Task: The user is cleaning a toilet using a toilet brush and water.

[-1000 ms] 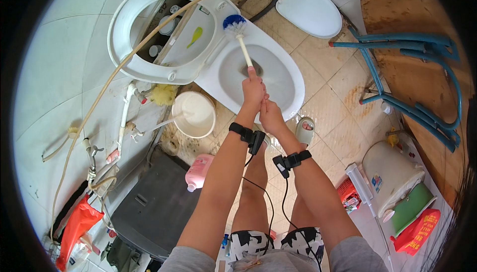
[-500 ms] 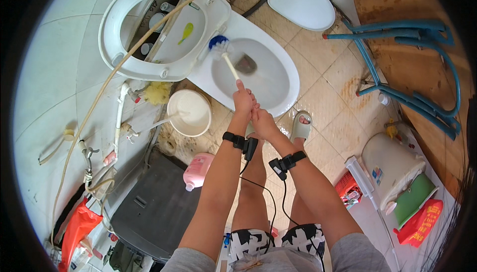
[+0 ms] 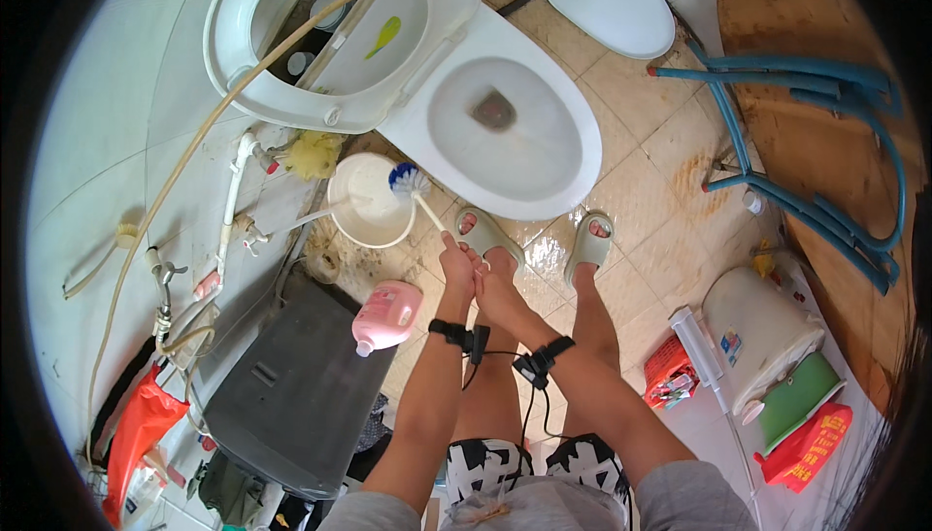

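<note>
Both my hands grip a toilet brush (image 3: 430, 214) by its pale handle, thumb and fingers wrapped round it. My left hand (image 3: 456, 264) is the one closer to the brush head; my right hand (image 3: 498, 292) sits just behind, against it. The round blue and white bristle head is over the right rim of a white bucket (image 3: 337, 222), beside the toilet. Whether it touches the rim I cannot tell. A thin stream of water runs into the bucket from a wall tap (image 3: 250, 234). The white toilet (image 3: 588, 143) has its seat raised, with a dark drain hole inside.
A pink jug (image 3: 386, 315) stands on the tiles left of my forearms, beside a dark grey bin (image 3: 291, 390). A hose (image 3: 209, 133) crosses the left wall and toilet seat. A blue folded metal frame (image 3: 767, 182) leans at the right. The floor (image 3: 631, 191) has wet patches.
The toilet brush has moved out of the toilet bowl, left and nearer to me, over to the bucket's rim. Both hands came along, still holding it. My view has shifted slightly.
</note>
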Motion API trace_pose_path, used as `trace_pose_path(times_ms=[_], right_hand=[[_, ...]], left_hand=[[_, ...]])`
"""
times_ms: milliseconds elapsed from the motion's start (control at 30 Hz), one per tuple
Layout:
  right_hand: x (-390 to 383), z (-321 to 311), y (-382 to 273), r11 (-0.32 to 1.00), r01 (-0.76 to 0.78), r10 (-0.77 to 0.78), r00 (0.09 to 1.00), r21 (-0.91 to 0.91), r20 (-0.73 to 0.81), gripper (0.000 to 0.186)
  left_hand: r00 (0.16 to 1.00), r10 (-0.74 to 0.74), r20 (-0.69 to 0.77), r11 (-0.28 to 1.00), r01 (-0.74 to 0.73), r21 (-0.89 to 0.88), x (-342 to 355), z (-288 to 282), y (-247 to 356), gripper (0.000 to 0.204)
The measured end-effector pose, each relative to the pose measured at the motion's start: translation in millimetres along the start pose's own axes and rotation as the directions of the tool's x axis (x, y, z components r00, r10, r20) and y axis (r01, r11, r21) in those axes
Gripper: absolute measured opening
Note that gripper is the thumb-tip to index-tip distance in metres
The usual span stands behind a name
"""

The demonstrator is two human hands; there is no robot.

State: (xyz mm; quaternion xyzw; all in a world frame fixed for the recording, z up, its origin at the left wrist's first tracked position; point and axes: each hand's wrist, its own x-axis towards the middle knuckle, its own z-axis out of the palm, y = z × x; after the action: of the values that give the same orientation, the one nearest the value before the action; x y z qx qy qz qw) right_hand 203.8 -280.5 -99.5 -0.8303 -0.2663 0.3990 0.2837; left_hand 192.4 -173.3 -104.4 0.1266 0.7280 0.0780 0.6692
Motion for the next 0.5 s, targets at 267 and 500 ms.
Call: trace_pose_path(times_ms=[267,500], right_hand=[[11.6,-78.9,-43.7,0.981,0.040,-0.067,0.988,0.188,0.138,0.033],[21.8,-54.1,-43.9,0.970,-0.118,0.083,0.983,0.215,0.166,0.034]], left_hand=[[0.966,0.240,0.098,0.970,-0.242,0.014,-33.1,31.8,26.0,0.054],[0.978,0.147,0.150,0.988,-0.154,0.033,-20.8,32.1,31.7,0.057]])
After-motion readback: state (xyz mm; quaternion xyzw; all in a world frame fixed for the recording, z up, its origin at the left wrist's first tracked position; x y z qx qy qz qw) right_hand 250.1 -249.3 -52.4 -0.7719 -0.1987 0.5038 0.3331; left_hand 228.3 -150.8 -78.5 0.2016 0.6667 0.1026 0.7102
